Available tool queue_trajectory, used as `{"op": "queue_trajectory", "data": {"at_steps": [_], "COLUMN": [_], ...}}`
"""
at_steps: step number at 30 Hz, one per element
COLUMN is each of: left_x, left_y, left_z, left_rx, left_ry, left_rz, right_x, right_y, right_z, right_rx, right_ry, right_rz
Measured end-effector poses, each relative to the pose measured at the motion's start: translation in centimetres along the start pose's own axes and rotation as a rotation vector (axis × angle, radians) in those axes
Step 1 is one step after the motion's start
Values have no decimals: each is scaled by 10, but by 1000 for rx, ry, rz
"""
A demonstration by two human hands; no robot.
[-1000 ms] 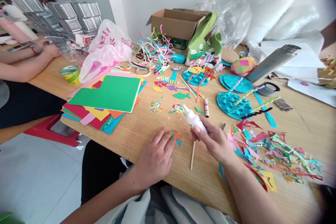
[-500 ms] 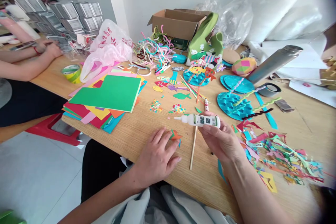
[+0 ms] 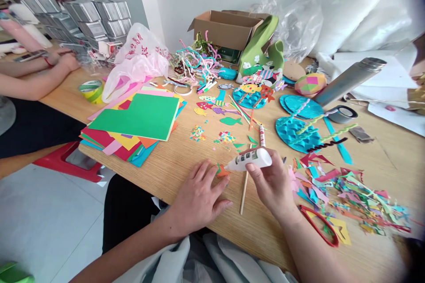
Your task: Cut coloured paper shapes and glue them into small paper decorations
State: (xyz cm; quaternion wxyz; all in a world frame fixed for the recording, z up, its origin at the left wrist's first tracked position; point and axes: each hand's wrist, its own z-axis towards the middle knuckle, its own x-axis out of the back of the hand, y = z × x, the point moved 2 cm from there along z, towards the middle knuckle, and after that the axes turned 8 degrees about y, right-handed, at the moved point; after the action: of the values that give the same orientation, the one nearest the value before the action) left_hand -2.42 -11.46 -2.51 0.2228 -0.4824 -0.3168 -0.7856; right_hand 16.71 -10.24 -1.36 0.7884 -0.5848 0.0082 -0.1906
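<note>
My right hand (image 3: 274,183) is closed around a white glue bottle (image 3: 250,159), tilted with its nozzle pointing down and left. The nozzle tip is at a small orange paper cutout (image 3: 223,171) with green bits along its edge; whether it touches, I cannot tell. My left hand (image 3: 201,201) lies flat on the table, fingers stretched, with its fingertips on or beside that cutout and covering part of it. Under the bottle passes a thin wooden stick (image 3: 244,192). Just beyond are a marker (image 3: 262,135), a green paper fish (image 3: 231,121) and piles of paper confetti (image 3: 226,136).
Coloured paper sheets (image 3: 146,117) are stacked at left, near a plastic bag (image 3: 136,68). Paper scraps (image 3: 361,199) and a red scissors handle (image 3: 336,241) lie at right. Blue discs (image 3: 295,135) and a metal flask (image 3: 352,80) stand behind. Another person's hands (image 3: 64,61) rest at far left.
My right hand has tipped the glue bottle from nearly level to nozzle-down and brought it lower, to the orange cutout. The red scissors handle now shows beside my forearm. My left hand has barely moved.
</note>
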Motion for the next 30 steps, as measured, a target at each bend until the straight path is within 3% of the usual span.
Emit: {"op": "queue_trajectory", "data": {"at_steps": [4,12,24,30], "left_x": [-1,-1,1,-1], "left_y": [0,1,2,1], "left_z": [0,0,0,0], "left_rx": [11,29,3,10], "left_ry": [6,-20,23,-3], "left_rz": [-5,-9,9,12], "right_x": [-3,-5,-8,-7], "right_y": [1,-1,-3,2], "right_z": [-4,-4,-3,-5], "right_rx": [128,230,258,230], "right_ry": [-105,-135,-153,-85], "right_rz": [-145,-267,-314,-322]}}
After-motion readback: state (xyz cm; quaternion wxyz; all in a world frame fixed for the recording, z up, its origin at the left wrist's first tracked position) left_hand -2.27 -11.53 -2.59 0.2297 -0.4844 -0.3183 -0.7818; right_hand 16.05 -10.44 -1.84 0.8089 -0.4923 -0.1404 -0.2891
